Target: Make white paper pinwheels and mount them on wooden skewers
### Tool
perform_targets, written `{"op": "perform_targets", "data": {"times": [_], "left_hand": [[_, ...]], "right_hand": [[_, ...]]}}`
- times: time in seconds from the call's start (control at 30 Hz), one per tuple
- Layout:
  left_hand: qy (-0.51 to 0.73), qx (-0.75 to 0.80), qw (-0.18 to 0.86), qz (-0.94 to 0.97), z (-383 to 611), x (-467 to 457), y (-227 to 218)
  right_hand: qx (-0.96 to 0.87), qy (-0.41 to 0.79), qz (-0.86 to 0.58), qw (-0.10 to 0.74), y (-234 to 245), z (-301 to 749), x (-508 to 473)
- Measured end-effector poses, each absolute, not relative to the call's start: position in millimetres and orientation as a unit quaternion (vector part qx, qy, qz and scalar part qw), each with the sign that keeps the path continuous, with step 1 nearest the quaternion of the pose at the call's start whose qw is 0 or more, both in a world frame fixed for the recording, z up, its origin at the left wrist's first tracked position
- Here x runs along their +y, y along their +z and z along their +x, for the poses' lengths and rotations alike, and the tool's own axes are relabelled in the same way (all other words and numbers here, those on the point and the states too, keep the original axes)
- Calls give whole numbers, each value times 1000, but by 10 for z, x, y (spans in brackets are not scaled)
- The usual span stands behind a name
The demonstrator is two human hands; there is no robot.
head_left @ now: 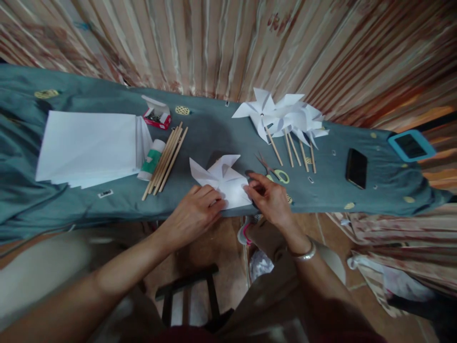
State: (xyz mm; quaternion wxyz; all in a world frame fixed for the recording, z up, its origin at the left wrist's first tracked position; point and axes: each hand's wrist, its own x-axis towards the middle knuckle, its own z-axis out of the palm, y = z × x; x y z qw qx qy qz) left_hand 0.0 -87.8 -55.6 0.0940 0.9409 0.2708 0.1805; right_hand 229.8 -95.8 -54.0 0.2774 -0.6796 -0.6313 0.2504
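Note:
A white paper pinwheel [223, 177] lies at the table's front edge between my hands, its blades folded toward the middle and no stick visible on it. My left hand [200, 209] grips its lower left edge, fingers curled together. On the right, my right hand [269, 195] pinches the right corner between thumb and fingers. Just beyond that hand are scissors [273, 171] with pale green handles. Several pinwheels on sticks [282, 114] lie overlapping at the back right.
At left are a stack of white paper [89, 143], a green-and-white glue stick [152, 159], several wooden sticks [166, 159] and an open red box [157, 114] of small metal pieces. A black phone [356, 167] and a blue-framed device [412, 145] lie at right. Curtains hang behind the table.

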Motion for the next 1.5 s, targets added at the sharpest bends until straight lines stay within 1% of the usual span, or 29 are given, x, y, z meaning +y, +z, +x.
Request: {"op": "perform_targets", "data": {"times": [0.13,0.3,0.33,0.4,0.5,0.57,0.77,0.87,1.03,1.2,1.4,1.5], "left_hand": [[181,277,69,941,-53,-792,-554],[162,327,56,929,-206,-708,-532],[164,331,58,927,-217,-706,-536],[170,328,64,927,-211,-710,-552],[170,313,62,933,-154,-718,-582],[159,307,59,937,-113,-714,-604],[141,297,69,942,-80,-706,-634],[131,298,70,943,-85,-716,-598],[139,305,65,940,-89,-723,-566],[167,316,68,931,-90,-699,-638],[200,336,105,914,-83,-673,-684],[201,340,113,912,-85,-671,-686]], "right_hand": [[-633,252,-680,271,-541,2284,-957],[-638,300,-665,247,-479,2280,-1017],[-642,287,-667,245,-454,2280,-1026],[-667,218,-662,262,-407,2277,-1032],[-736,106,-601,294,-372,2249,-1023],[-778,85,-554,285,-382,2213,-1016],[-835,90,-497,219,-453,2134,-1025],[-843,88,-489,205,-466,2141,-1034],[-823,96,-513,222,-474,2185,-1036],[-809,125,-526,231,-489,2197,-1029],[-758,198,-548,294,-443,2158,-1015],[-746,211,-553,305,-410,2175,-1000]]}}
